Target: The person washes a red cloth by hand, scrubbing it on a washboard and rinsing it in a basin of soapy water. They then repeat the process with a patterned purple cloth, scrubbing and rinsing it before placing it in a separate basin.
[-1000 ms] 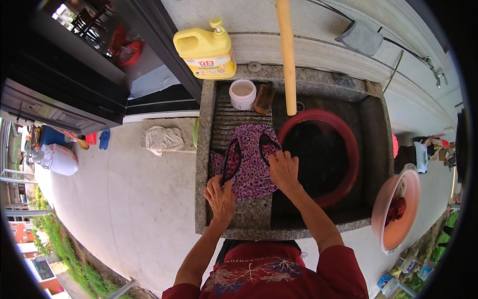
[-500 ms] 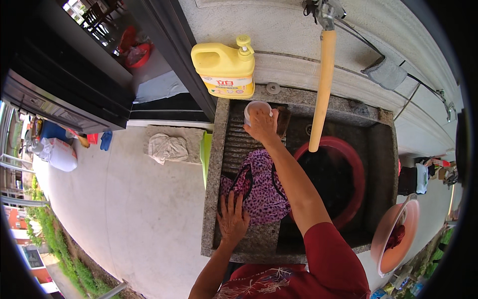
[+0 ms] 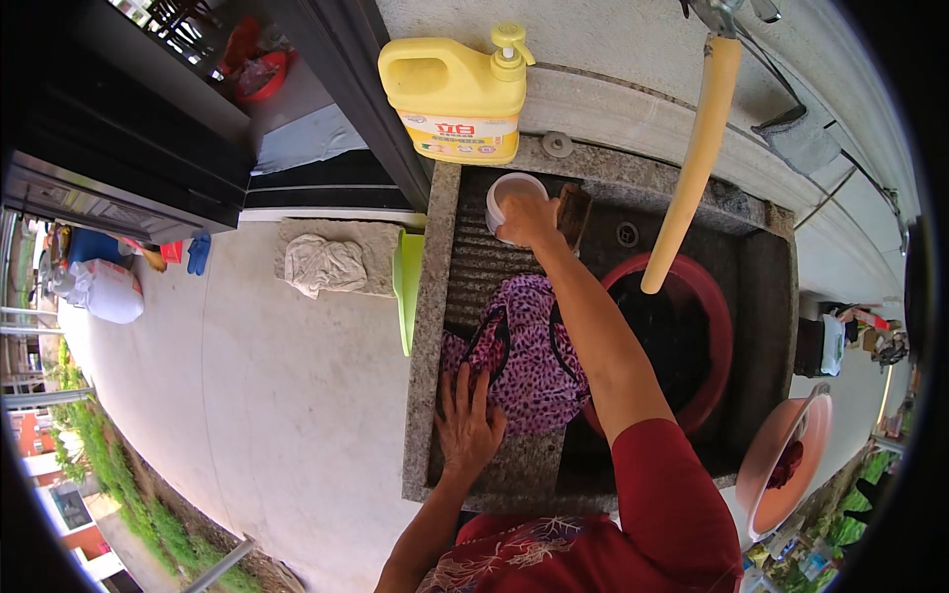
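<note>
My left hand lies open with fingers spread, on the near left edge of a purple leopard-print garment with black trim. The garment is spread over the ribbed washboard side of a stone sink. My right hand reaches to a small white tub at the far end of the ribs. Its fingertips dip inside the tub, out of sight, and what they hold, if anything, is hidden. A brown block stands just right of the tub.
A red basin with dark contents sits in the sink, under a yellowish hose from the tap. A yellow pump bottle stands behind the tub. A pink basin is outside, at right; a green board leans at left.
The whole view has shifted, with the sink's far end appearing higher. My right hand stays at the tub, its fingers further inside the rim. My left hand keeps its place on the garment.
</note>
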Tool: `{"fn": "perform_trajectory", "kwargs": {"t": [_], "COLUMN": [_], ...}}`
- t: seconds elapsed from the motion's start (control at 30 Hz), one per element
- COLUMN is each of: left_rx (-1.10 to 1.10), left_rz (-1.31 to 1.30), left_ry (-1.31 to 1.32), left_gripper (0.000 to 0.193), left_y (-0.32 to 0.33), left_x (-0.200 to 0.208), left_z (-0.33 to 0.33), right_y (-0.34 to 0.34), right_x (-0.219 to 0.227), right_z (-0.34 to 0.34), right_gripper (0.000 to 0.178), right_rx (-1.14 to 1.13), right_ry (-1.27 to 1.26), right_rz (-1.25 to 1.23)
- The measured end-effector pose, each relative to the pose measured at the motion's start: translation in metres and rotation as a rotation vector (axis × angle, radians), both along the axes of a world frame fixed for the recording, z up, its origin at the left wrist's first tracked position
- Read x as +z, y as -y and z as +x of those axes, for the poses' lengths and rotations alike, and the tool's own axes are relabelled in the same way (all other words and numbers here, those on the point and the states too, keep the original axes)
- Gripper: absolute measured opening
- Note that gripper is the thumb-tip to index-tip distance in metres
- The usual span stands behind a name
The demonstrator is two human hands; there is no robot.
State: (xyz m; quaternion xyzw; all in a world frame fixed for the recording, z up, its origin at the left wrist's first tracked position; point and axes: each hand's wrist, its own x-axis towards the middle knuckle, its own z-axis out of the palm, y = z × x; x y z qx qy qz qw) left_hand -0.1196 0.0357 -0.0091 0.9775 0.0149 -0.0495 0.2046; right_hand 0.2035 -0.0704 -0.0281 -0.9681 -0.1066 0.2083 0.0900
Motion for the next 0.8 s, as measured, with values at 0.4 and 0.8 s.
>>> {"fn": "perform_trajectory", "kwargs": {"t": [0.4, 0.8], "left_rx": [-0.007, -0.182], "left_rz": [0.037, 0.087], "left_ry": [0.070, -0.053], "left_gripper": [0.060, 0.084], "left_y": [-0.001, 0.013], "left_x": [-0.003, -0.018], "left_z": [-0.001, 0.001], "right_y": [0.043, 0.085], "right_x": [0.048, -0.017], "right_z": [-0.081, -0.227], "right_gripper": [0.012, 0.027], "right_rx": [-0.179, -0.037], "right_ry": [0.270, 0.234], "right_rz": [0.847, 0.789]}}
